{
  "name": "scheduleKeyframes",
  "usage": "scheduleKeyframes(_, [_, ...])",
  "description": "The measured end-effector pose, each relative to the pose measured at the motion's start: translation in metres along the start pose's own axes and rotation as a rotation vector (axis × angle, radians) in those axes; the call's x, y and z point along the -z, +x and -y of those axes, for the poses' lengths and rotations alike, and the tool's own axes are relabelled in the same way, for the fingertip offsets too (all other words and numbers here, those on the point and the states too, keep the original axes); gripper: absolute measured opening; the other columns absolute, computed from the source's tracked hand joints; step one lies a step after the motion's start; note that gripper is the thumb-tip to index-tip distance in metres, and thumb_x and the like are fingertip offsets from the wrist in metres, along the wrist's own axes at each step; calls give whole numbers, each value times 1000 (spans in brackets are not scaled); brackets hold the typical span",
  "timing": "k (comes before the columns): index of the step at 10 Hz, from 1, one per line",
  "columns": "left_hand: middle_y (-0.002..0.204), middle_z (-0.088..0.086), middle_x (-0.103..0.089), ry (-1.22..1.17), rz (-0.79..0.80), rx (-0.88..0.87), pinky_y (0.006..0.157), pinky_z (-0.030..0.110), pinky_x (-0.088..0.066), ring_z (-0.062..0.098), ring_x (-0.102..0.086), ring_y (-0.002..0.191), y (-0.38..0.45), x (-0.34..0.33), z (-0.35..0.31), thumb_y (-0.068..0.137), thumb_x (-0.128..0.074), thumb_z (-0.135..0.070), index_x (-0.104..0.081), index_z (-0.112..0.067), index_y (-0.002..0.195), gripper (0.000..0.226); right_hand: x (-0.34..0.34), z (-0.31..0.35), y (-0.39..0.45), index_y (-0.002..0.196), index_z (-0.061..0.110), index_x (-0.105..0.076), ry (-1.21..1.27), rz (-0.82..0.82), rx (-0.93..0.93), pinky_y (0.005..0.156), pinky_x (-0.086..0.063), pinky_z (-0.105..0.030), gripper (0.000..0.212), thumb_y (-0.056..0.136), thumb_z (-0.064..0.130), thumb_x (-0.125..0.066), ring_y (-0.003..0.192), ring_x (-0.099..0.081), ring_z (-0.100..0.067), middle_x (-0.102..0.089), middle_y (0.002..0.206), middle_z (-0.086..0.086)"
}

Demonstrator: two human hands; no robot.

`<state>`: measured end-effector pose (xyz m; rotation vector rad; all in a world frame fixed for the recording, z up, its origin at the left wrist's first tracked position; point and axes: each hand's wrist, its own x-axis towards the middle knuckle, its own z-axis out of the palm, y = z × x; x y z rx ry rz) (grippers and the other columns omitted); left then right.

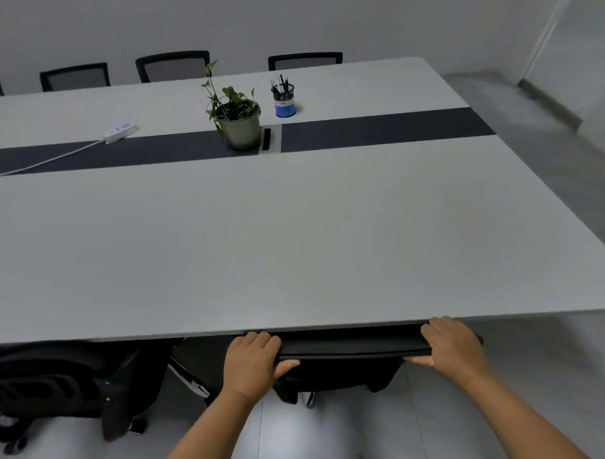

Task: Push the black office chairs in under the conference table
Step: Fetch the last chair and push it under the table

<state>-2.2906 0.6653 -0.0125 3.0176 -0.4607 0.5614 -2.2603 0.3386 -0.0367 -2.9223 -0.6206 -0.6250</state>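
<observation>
**Nearly home, with knuckles at risk**

Already the chair (pixel 350 348) in hand sits with its backrest top touching the near edge of the table (pixel 295 246). The left hand (pixel 252 363) and right hand (pixel 451 346), set well apart, both grip that top rail, fingers curled over it just beside the table lip. Pushing further could pinch those fingers against the edge. A 2nd chair (pixel 59 385), at the left, looks skewed and could snag on this one.
</observation>
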Motion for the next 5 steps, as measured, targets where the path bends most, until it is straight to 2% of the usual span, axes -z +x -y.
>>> scheduleKeyframes(1, [45, -4, -55, 1, 87, 15, 57, 27, -23, 16, -52, 40, -1, 6, -3, 90, -5, -61, -58, -19, 50, 79, 7, 2, 1, 44, 10, -53, -46, 150, -26, 39, -33, -11, 55, 52, 60, -75, 34, -50, -19, -50, 41, -2])
scheduleKeyframes(2, [47, -7, -56, -8, 199, 19, 54, 21, -28, 13, -54, 43, -1, 11, -3, 88, -3, -62, -59, -22, 52, 78, 9, 5, -1, 48, 10, -54, -5, 204, -43, 41, -35, -18, 55, 30, 47, -90, 40, -54, -22, -53, 46, -4])
scheduleKeyframes(3, [66, -9, -64, -103, 335, 63, 60, 21, -41, 12, -62, 63, -1, 23, -2, 85, -24, -66, -65, -22, 70, 61, 17, 10, -1, 75, 20, -52, 85, 347, -114, 63, -31, -28, 41, 66, 54, -71, 81, -59, -22, -61, 83, -4])
scheduleKeyframes(4, [98, -8, -67, -261, 285, 117, 79, 24, -36, 13, -60, 94, -4, 21, 3, 84, -44, -58, -63, -22, 101, 44, 29, 3, 12, 104, 22, -53, 211, 677, -273, 71, -33, -25, 48, 74, 60, -58, 94, -47, -12, -54, 108, 4])
scheduleKeyframes(5, [83, -6, -73, -386, 140, 36, 81, 19, -39, 10, -63, 87, -27, 28, 1, 80, -41, -53, -70, -20, 82, 44, 53, -1, 23, 111, 17, -57, 554, 562, -525, 84, -43, -22, 44, 77, 41, -67, 96, -54, -10, -58, 104, 4])
